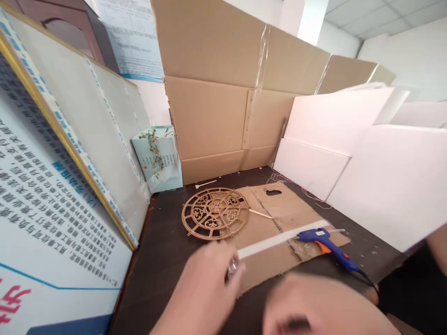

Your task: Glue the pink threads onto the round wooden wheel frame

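My left hand (213,274) is closed at the lower middle, its fingers curled round a small shiny piece (232,267) too blurred to name. A white strip (272,243) runs from beside that hand across a flat cardboard sheet (260,270). My right hand (317,307), smeared by motion, is curled at the bottom edge; something dark (296,323) shows at its fingers, its kind unclear. Beyond my left hand lies a round openwork wooden disc (215,207), partly on the cardboard. A blue hot glue gun (326,242) with an orange trigger rests across the strip's right end.
A thin stick (261,213) touches the disc's right side, and a cotton swab (206,184) lies behind it. Tall cardboard panels (213,118) close off the back. White boxes (314,167) stand at right, a pale green box (159,160) and a printed board (63,186) at left.
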Available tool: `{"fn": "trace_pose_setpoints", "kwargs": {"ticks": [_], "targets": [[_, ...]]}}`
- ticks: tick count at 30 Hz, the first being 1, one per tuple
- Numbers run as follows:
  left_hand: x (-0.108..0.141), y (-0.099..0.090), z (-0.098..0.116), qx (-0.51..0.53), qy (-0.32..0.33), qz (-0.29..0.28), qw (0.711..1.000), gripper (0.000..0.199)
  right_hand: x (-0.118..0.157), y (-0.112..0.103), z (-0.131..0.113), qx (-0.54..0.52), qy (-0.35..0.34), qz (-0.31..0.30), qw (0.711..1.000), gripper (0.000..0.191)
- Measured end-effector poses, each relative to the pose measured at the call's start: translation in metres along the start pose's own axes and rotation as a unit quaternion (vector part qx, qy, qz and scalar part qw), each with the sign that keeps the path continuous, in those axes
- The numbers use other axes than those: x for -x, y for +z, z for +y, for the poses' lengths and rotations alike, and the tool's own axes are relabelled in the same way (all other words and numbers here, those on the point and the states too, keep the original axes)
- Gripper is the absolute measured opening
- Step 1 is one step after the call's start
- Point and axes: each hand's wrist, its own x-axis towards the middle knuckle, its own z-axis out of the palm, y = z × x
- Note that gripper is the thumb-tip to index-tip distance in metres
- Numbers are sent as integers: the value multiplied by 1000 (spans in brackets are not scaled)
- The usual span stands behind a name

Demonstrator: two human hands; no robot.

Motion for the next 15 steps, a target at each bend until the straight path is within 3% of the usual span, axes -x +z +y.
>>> {"fn": "trace_pose_setpoints", "kwargs": {"ticks": [3, 5, 10, 15], "targets": [[-53, -1, -1, -43, 27, 37, 998, 29, -41, -40, -14, 67, -8, 159, 985, 29], [-73, 8, -9, -66, 44, 48, 996, 37, -78, -58, -18, 198, 8, 280, 939, 27], [-75, 38, -36, -113, 61, 62, 990, 37, -150, -63, -8, 263, 17, 312, 913, 20], [-69, 43, -50, -141, 65, 81, 985, 19, -157, -48, 18, 276, -50, 297, 913, 22]]}}
